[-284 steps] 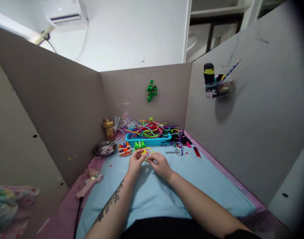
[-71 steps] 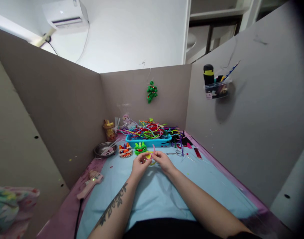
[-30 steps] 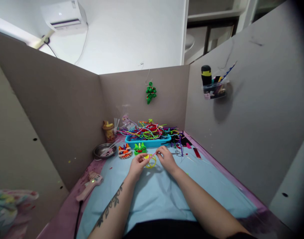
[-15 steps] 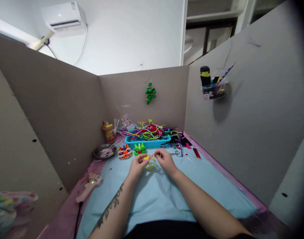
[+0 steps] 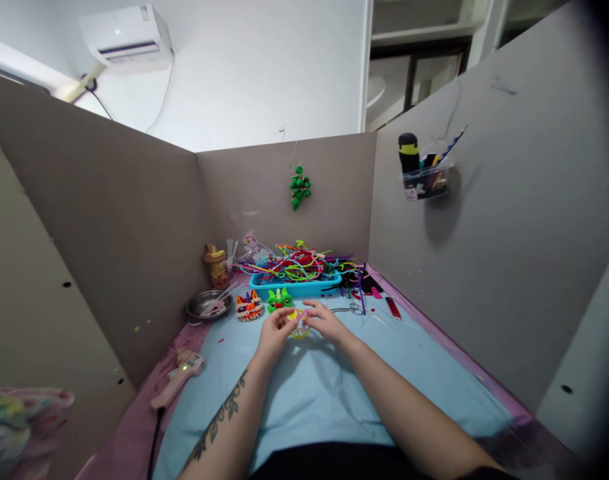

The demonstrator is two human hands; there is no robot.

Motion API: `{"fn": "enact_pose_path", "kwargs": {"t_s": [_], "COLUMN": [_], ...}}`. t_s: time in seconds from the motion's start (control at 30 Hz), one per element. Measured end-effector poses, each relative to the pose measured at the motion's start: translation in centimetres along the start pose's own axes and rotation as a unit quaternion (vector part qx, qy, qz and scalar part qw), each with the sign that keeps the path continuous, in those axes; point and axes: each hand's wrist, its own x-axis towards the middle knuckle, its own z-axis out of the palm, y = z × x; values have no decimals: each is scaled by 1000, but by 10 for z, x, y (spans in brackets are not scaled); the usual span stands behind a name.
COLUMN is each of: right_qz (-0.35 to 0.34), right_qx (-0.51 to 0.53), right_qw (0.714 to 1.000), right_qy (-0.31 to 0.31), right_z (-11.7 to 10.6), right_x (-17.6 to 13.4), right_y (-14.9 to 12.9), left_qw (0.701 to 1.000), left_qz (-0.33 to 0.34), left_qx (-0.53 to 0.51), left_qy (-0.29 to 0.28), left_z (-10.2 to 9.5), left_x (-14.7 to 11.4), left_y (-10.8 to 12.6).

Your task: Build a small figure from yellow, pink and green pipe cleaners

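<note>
Above the middle of the blue cloth, my left hand (image 5: 276, 331) pinches a yellow pipe-cleaner ring (image 5: 299, 336) and one end of a pink pipe cleaner (image 5: 302, 316) at its fingertips. My right hand (image 5: 329, 324) is closed around the pink piece from the other side, its fingers bent toward the ring. Part of the ring is hidden by the fingers. Just behind my left hand sit a green fuzzy animal head (image 5: 279, 300) and an orange and white one (image 5: 248, 305). Scissors (image 5: 353, 308) lie beyond my right hand.
At the back, a blue tray (image 5: 294, 288) overflows with colourful pipe cleaners. To the left stand a metal bowl (image 5: 208, 305) and a pink glue gun (image 5: 177, 383) with a cord. Grey partitions (image 5: 284, 153) enclose the table; a tool basket (image 5: 424, 183) hangs on the right one.
My right hand has turned and moved slightly left, its fingers now folding over the pink pipe cleaner, which bends down by the ring. My left hand stays nearly in place.
</note>
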Motion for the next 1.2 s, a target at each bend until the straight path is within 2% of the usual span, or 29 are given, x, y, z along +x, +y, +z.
{"fn": "enact_pose_path", "kwargs": {"t_s": [0.17, 0.23, 0.47, 0.6, 0.7, 0.77, 0.9, 1.1, 1.2], "right_qz": [-45, -58, -97, -103, -150, -192, -238, -318, -294], "right_qx": [-2, -12, -45, -63, -108, -138, -167, -179, -120], "right_qw": [997, 996, 994, 991, 976, 964, 951, 930, 948], "right_qy": [-70, -72, -16, 60, 112, 123, 99, -41, -15], "right_z": [2, 4, 10, 9, 6, 5, 12, 22, 16], "right_x": [-4, -5, -7, -8, -10, -13, -19, -30, -28], "right_y": [-2, -3, -7, -15, -23, -27, -31, -36, -36], "left_qw": [1000, 999, 1000, 999, 999, 999, 998, 997, 997], "left_qz": [24, 30, 15, 0, -11, -9, 3, 28, 23], "left_qx": [6, 15, -2, 0, 2, 0, -5, -17, -8], "left_qy": [19, 21, 22, 43, 51, 52, 64, 73, 75], "left_z": [-1, -1, -1, -3, -3, -2, -1, -1, -2], "left_x": [1, 1, 1, 1, 1, 0, 0, 2, 2], "left_y": [0, 0, 0, 2, 5, 6, 7, 6, 5]}}
